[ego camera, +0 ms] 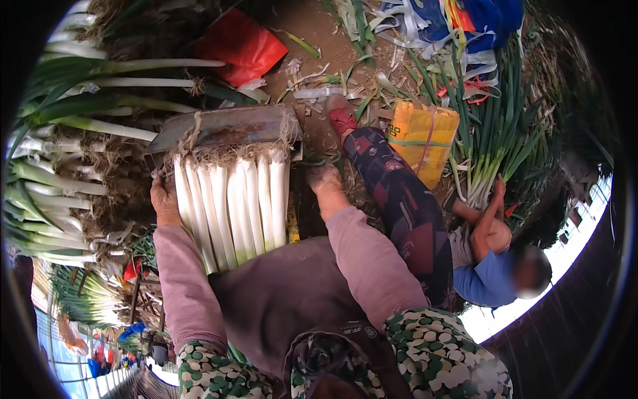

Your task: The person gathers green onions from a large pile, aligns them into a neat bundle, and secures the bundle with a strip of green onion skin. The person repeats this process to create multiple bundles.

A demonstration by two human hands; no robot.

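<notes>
Several long white stalks, which look like leeks or large green onions [234, 209], lie side by side before me, roots at a worn metal tray or plate [224, 124] and lower ends reaching my dark apron [289, 299]. My left hand [165, 197] is at the left side of the row, by the tray's corner; its fingers are partly hidden, so its grip is unclear. To the right of the tray, apart from the stalks, is my right hand [325, 178], angled downwards over the dark ground; its fingertips are blurred and I cannot tell whether they hold anything.
Piled stalks [55, 194] with roots fill the left side. A red plastic sheet [241, 47] lies beyond the tray. A yellow strapped package [423, 142] stands past my right leg. At the right, a co-worker in blue [486, 279] crouches, hands on a green onion bunch [491, 144].
</notes>
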